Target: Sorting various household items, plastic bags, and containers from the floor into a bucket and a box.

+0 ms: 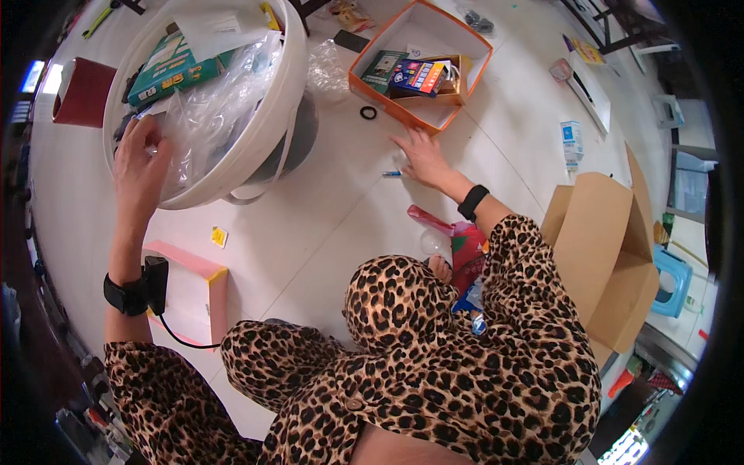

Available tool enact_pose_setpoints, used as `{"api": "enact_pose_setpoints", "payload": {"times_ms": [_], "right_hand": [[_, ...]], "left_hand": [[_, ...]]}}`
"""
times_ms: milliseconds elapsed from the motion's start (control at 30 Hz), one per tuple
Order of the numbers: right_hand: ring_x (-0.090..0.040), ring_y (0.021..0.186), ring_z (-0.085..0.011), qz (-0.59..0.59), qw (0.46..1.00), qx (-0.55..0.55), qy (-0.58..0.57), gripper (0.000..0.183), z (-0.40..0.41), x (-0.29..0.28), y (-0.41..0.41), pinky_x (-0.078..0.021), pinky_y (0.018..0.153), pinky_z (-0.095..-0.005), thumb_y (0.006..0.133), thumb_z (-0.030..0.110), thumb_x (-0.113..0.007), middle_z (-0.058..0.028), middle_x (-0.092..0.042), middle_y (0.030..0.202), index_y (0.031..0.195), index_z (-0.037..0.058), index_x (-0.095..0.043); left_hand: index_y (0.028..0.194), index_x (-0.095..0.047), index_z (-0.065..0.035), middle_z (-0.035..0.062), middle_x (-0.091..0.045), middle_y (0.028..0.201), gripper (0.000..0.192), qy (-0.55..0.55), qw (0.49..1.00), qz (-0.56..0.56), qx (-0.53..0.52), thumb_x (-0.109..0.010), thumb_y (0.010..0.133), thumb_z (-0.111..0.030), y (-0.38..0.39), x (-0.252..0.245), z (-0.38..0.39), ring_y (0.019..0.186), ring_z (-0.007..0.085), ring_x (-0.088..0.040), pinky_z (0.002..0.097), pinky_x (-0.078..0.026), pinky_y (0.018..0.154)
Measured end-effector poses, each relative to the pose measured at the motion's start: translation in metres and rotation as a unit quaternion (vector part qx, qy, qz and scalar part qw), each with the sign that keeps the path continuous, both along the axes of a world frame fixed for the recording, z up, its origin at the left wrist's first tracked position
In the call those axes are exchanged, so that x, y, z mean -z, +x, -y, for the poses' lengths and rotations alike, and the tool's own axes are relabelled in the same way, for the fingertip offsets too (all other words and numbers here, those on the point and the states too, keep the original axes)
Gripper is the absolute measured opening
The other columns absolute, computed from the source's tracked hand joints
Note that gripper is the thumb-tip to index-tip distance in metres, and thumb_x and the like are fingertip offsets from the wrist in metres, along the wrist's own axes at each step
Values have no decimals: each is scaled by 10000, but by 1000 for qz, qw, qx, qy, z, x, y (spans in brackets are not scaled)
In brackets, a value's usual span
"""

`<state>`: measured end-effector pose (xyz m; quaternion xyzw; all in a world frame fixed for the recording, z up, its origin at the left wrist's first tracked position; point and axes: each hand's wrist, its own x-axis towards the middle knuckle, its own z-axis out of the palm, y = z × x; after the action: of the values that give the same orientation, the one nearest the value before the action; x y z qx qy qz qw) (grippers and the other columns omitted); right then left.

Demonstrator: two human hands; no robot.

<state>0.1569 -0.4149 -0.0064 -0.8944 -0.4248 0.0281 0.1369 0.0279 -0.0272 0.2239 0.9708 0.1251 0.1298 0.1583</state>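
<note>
At the upper left a round white plastic bucket [293, 64] holds a green box [174, 70], clear plastic bags [226, 110] and papers. My left hand [139, 157] reaches over its near left rim, fingers bent at the bag's edge; whether they grip anything is hidden. My right hand [419, 156] is spread beside the near corner of an orange-edged white box [381, 107], its fingertips close to or touching the wall. Inside that box lie a blue and orange carton [415, 77], a dark green box [382, 71] and a gold tray [459, 87].
A small blue object [392, 174] and a black ring [368, 113] lie on the tiled floor. An open cardboard box [598, 232] stands at right, a pink-edged white box [218, 302] at left. A red bag [465, 256] lies by my foot; a dark red container [87, 93] stands beyond the bucket.
</note>
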Motion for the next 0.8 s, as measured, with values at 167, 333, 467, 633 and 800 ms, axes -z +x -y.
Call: {"api": "enact_pose_setpoints", "payload": {"times_ms": [167, 333, 467, 633, 800], "right_hand": [[-462, 1090, -417, -206, 971, 78, -97, 688, -2, 9, 4, -436, 885, -417, 664, 15, -640, -168, -340, 1334, 1279, 183, -379], [-540, 989, -369, -282, 944, 20, 169, 592, -53, -36, 36, -451, 845, -389, 597, -32, -616, -183, -547, 1110, 1168, 86, -512], [-543, 1028, -290, -259, 951, 24, 168, 658, -103, -68, 66, -431, 894, -376, 575, 23, -668, -143, -583, 1093, 1211, 70, -503], [-470, 1149, -323, -150, 983, 21, 101, 730, -154, -3, 93, -379, 977, -375, 626, 66, -671, -221, -520, 1184, 1308, 73, -410], [-477, 1136, -358, -194, 972, 111, -70, 759, -166, 33, 95, -388, 959, -368, 711, 65, -581, -293, -517, 1138, 1379, 24, -225]], "left_hand": [[831, -492, -8, 103, -476, 792, 147, 7, 1000, -5, -21, -526, 754, -128, -3, 2, 0, 748, 237, -508, 331, -418, 720], [811, -487, -9, 101, -477, 787, 145, 11, 1000, 5, -21, -533, 745, -129, -2, 4, 2, 738, 237, -507, 332, -417, 705], [810, -485, -1, 107, -473, 782, 152, 1, 1000, -5, -26, -531, 742, -129, -3, -3, 7, 734, 239, -504, 333, -417, 704], [792, -474, 12, 113, -468, 770, 161, -8, 1000, -5, -16, -528, 739, -130, 2, -5, 9, 722, 244, -499, 332, -414, 694], [776, -476, 17, 110, -470, 752, 158, -20, 1000, 3, -21, -534, 731, -123, 1, -7, 13, 699, 250, -496, 331, -413, 669]]}}
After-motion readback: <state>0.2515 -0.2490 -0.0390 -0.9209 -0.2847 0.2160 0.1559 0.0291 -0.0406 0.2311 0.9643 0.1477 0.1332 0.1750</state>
